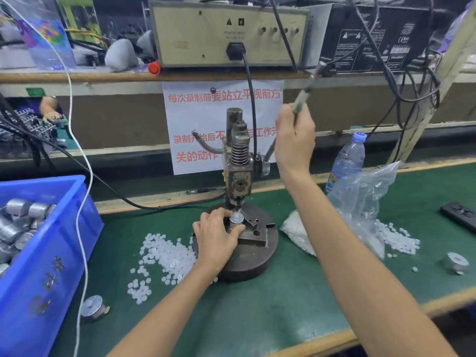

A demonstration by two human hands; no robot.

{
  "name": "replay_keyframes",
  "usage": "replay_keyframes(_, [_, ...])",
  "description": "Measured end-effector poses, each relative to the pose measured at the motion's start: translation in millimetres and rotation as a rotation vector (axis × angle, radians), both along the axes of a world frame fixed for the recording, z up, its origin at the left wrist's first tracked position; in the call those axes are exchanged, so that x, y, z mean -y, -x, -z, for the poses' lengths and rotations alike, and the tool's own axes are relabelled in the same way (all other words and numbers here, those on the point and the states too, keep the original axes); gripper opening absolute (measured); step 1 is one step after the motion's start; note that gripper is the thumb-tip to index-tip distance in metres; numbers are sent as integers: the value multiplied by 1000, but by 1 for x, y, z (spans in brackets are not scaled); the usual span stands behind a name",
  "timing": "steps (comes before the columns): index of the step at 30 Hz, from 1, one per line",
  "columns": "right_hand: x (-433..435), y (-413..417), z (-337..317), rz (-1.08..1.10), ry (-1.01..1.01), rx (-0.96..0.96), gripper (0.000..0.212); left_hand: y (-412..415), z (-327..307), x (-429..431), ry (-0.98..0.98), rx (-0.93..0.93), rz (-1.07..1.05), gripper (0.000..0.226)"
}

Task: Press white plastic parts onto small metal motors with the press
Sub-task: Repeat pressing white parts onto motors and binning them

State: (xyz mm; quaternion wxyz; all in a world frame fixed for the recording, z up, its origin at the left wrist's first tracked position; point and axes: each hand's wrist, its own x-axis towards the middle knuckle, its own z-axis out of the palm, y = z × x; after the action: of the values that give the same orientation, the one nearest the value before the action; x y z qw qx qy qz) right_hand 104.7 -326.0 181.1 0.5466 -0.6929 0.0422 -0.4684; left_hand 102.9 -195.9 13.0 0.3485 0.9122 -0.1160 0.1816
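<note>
Metal and small, one motor (235,222) stands upright on the base of the press (238,161), its long axis vertical. A single white plastic part (236,216) sits on its top, directly below the ram. The left hand (219,234) curls round the motor, thumb and fingers gripping its sides. The right hand (295,136) is closed round the lever handle (302,97), which slants up to the right. Two more motors lie on the green mat (257,305): a second motor (94,308) near the blue bin (51,266) and a third motor (454,262) far right. Several more fill the bin. Loose white parts (164,253), too many to count, lie in two heaps, one on either side of the press.
</note>
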Motion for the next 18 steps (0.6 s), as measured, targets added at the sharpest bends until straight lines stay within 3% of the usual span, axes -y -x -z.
replay_keyframes(4, [3,-30,-26,39,65,-255,25,2,-4,0,-11,-12,-4,31])
replay_keyframes(7, [9,-36,-27,-135,-69,-320,11,2,-7,1,-35,-20,-3,31])
replay_keyframes(8, [11,-32,-23,-204,-127,-321,18,3,-8,0,-45,-24,-2,30])
replay_keyframes(11, [14,-12,11,-218,-150,-310,35,2,-10,0,-83,-31,-2,32])
replay_keyframes(14, [10,22,67,-103,-179,-263,21,2,-12,0,-118,-54,0,35])
replay_keyframes(18, [5,63,137,-204,-133,-481,25,7,-14,1,-94,-107,-22,36])
